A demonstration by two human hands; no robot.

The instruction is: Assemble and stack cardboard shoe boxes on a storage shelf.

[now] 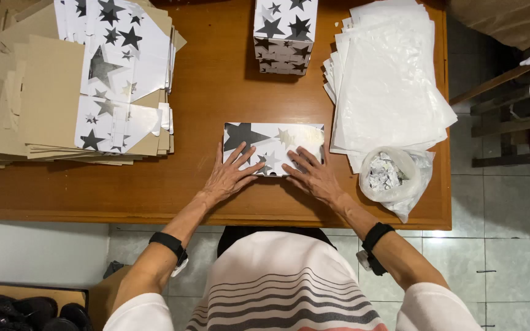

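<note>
So both hands are flat on a white box with black and silver stars [273, 148] sitting near the middle of the wooden table [216, 202], a bit toward the near edge. The left hand [227, 178] has its fingers spread wide open, palm down, pressing on the near left part of the box top, not gripping anything. The right hand [315, 176] is doing the same on the near right part, fingers splayed and resting on the lid, with nothing clasped in it either. Both wrists have black bands on them. Off to the far left there's a big messy stack of flat unfolded box blanks [87, 79], some showing brown cardboard and some showing the same star print. At the far edge, straight out past the box, is a small stack of finished star boxes [284, 34]. On the right there's a pile of white sheets [387, 79], well apart from the hands, and just near of that pile a clear plastic bag with small silvery bits inside [394, 178], close beside the right hand but not touching it.
</note>
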